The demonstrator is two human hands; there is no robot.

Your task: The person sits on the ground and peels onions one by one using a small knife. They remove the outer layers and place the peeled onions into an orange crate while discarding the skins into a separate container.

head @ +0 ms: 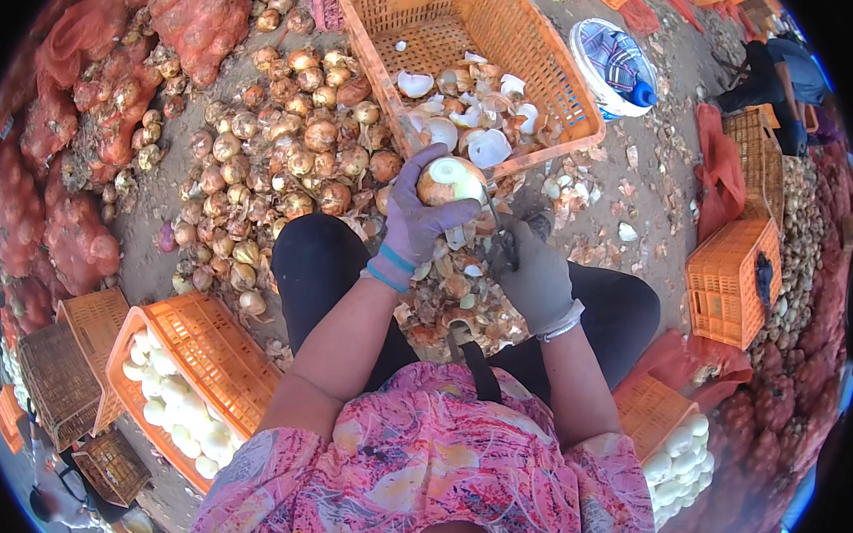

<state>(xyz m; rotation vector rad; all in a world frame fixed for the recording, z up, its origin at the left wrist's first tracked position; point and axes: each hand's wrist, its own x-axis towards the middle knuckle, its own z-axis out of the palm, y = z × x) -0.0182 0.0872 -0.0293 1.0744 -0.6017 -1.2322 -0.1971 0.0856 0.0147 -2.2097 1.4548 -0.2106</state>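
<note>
My left hand (pixel 416 218), in a purple glove with a teal cuff, holds a partly peeled onion (pixel 442 185) whose cut top shows pale green and white. My right hand (pixel 532 273), in a grey glove, is closed around a small tool with a curved dark metal part (pixel 493 210), likely a knife, that reaches the onion's right side. Its handle is hidden in the fist. Just beyond the onion stands an orange plastic crate (pixel 478 20) with white onion pieces and skins (pixel 489 147) at its near end. Brown skins (pixel 468 298) lie between my legs.
Unpeeled onions (pixel 302 142) are heaped on the ground at the left, beside red mesh sacks (pixel 200 18). A crate of peeled onions (pixel 201 355) is at the lower left. A white bucket (pixel 585 45) stands beyond the orange crate. Another person (pixel 794 69) is at the upper right.
</note>
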